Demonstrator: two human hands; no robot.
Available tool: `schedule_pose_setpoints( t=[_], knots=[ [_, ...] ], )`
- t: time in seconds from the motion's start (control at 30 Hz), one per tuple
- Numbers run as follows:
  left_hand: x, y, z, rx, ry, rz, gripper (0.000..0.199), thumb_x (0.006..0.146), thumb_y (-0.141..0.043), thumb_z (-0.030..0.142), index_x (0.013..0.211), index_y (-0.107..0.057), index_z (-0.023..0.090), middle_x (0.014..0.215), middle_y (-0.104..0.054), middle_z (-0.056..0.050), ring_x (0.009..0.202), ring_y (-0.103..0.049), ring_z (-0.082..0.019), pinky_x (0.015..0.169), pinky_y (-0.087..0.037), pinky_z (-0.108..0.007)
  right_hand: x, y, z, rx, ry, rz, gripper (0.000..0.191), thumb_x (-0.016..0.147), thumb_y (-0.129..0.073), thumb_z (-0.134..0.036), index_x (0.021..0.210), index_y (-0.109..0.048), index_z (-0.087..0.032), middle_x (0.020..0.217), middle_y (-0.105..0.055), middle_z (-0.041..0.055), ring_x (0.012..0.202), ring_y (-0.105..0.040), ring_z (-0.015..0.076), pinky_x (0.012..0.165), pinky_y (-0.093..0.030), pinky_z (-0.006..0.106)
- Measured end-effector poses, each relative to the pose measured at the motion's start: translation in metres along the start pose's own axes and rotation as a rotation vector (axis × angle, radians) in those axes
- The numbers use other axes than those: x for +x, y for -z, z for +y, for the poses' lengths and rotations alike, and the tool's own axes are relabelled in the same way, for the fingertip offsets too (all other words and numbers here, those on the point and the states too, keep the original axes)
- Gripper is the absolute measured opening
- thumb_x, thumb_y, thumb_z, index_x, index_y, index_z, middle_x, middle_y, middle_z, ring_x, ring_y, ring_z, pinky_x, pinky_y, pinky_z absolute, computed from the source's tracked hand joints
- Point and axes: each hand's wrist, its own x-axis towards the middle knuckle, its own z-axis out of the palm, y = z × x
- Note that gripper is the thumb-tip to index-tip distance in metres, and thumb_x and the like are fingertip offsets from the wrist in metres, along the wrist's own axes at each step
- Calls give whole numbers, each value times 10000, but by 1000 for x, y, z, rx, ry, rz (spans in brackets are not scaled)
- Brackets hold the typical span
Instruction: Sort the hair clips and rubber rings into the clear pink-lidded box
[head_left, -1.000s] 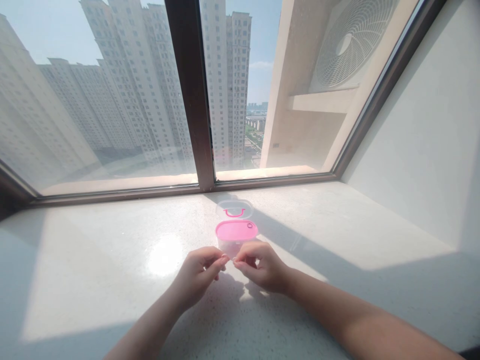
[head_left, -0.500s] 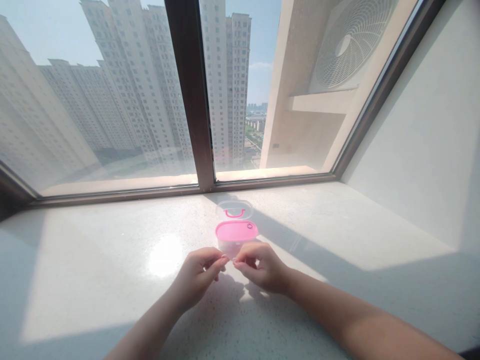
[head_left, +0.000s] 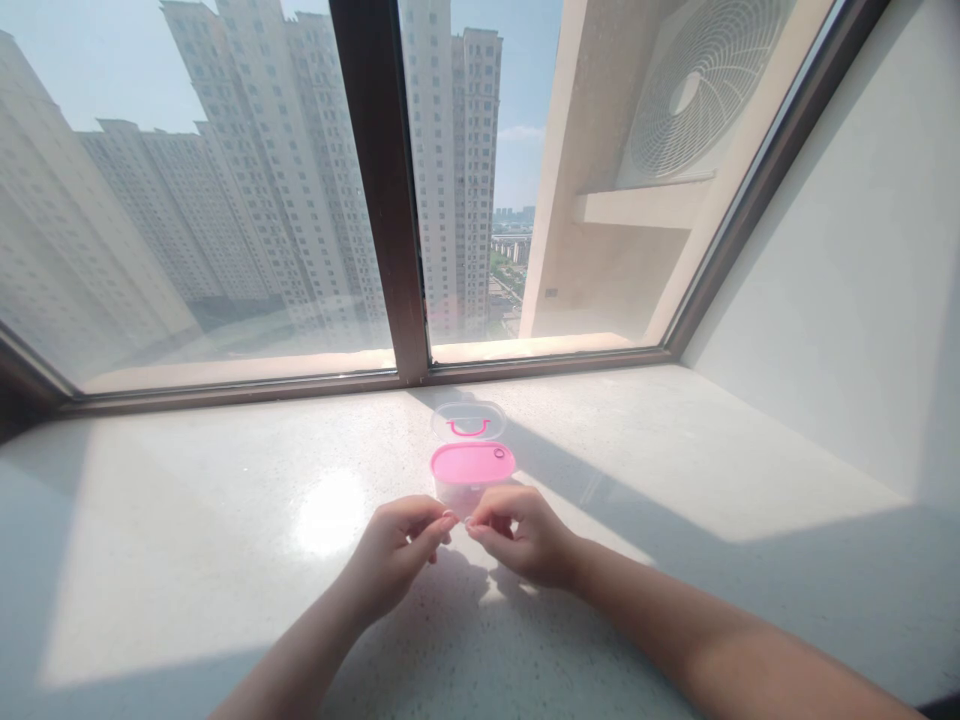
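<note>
Container (head_left: pixel 452 491): standing on the pale windowsill (head_left: pixel 187 540), just beyond your hands, with its near side being partly hidden by them.
Pink lid (head_left: pixel 469 464): covering the container top; a small ring-shaped detail (head_left: pixel 499 454) is showing near its right end.
Clear cover (head_left: pixel 469 411): lying just beyond the pink lid, toward the window frame (head_left: pixel 225 395); whether it is joining the container cannot be told.
Pink handle (head_left: pixel 469 434): curving across the clear cover, clear of both your hands.
Left hand (head_left: pixel 386 555): you are bringing thumb and forefinger together in a close pinch, with the other fingers curling; whether the tips are gripping something tiny cannot be told.
Right hand (head_left: pixel 532 540): you are pinching likewise, fingertips facing the left ones across a narrow gap; any held item is too small to confirm.
Visible progress: the pink lid is sitting on, and neither hand is lifting it. Contents are not showing clearly, so completed and remaining work cannot be judged.
</note>
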Motion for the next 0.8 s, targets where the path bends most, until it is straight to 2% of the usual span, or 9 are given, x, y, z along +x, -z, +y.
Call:
schedule_pose_setpoints(
  t=[0.8],
  knots=[
    [0,0,0,-3,7,4,288,872,-562,333,680,-662,144,624,-622,-16,567,-564,-129,571,-440,-236,0,0,0,6,5,7,103,774,-624,-163,701,-685,-123,592,-592,16,492,-451,84,484,-375,201]
  ],
)
